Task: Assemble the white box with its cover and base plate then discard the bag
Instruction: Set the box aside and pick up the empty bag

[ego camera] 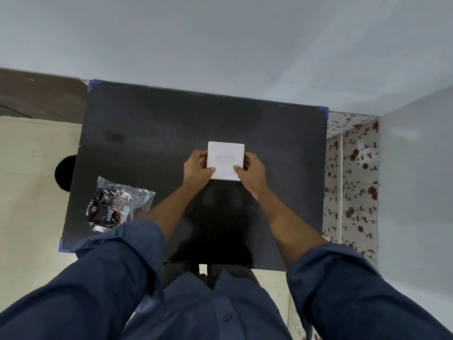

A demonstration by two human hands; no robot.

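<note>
Here: white box (225, 161), square, oval window in the top face, near the middle of the black table (152, 133), held at both sides. Whether resting on the surface or lifted slightly off it, cannot tell. Left hand (197, 168) closed around the box's left edge, thumb on the near-left corner of the top face, other fingers curled down the side. Right hand (252, 169) clamped on the right edge the same way, thumb pressing the near-right part of the top. Looks like the cover pressed or squared onto the body. Seams hidden from this angle, so cannot confirm the cover as fully seated. Base plate not separately visible; either already under the box or out of sight, cannot tell which.

Outward: crinkled clear plastic bag (117, 204) with black and red print, lying at the near-left part of the table, well apart from the box, not touched by either hand. Something small and white visible in or on it; unclear what.

Progress, as judgement: assembly probably in its late part, box looking like one closed unit. Left to do: finish seating if needed, release the box, pick up the bag, discard it. No bin clearly visible; dark round shape (65, 171) on the floor left of the table, unidentified.
</note>
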